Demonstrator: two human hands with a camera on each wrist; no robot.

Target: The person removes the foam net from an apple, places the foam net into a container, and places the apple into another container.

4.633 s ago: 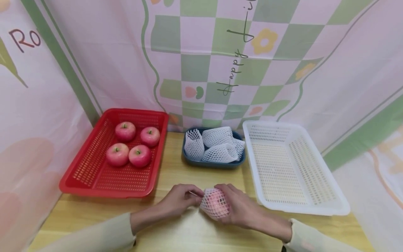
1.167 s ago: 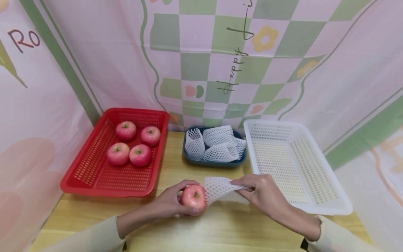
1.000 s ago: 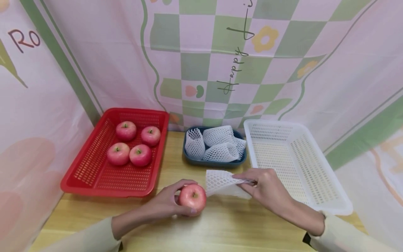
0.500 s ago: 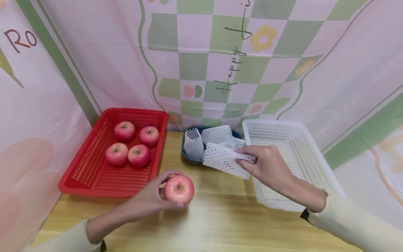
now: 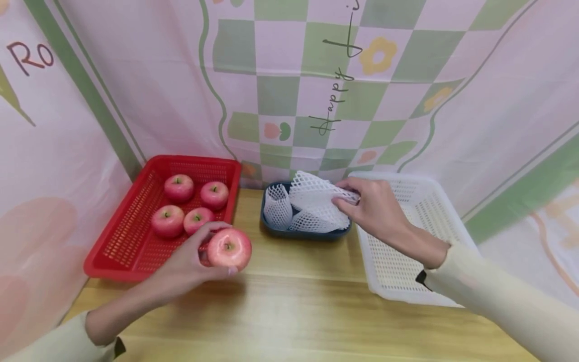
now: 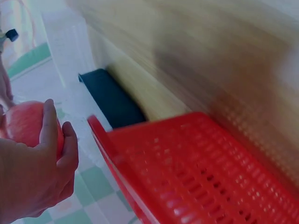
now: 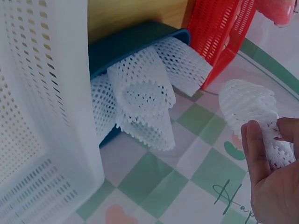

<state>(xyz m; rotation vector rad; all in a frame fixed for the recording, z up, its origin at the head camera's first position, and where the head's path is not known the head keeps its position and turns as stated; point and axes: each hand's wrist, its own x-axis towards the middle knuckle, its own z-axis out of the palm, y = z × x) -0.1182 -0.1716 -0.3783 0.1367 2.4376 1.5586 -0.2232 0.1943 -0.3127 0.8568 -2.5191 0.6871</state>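
Note:
My left hand (image 5: pixel 192 261) grips a bare red apple (image 5: pixel 229 249) above the near right corner of the red basket (image 5: pixel 113 275). In the left wrist view the fingers wrap round that apple (image 6: pixel 28 122). Between thumb and fingers, my right hand (image 5: pixel 382 208) pinches a white foam fruit net (image 5: pixel 312 190). It hangs over the dark blue tray (image 5: pixel 289 234), where more foam nets (image 5: pixel 278 208) lie. The right wrist view shows the pinched net (image 7: pixel 247 105) apart from those in the tray. Several apples (image 5: pixel 168 221) sit in the red basket, one partly hidden by the left hand.
A white basket (image 5: pixel 375 286) stands at the right, partly under the right forearm. Everything rests on a wooden table (image 5: pixel 298 322). A patterned curtain (image 5: pixel 280 95) hangs close behind the baskets and the tray.
The foam net, earlier round the apple, has come off it. My left hand has carried the apple left toward the red basket, while my right hand has moved the net up over the tray.

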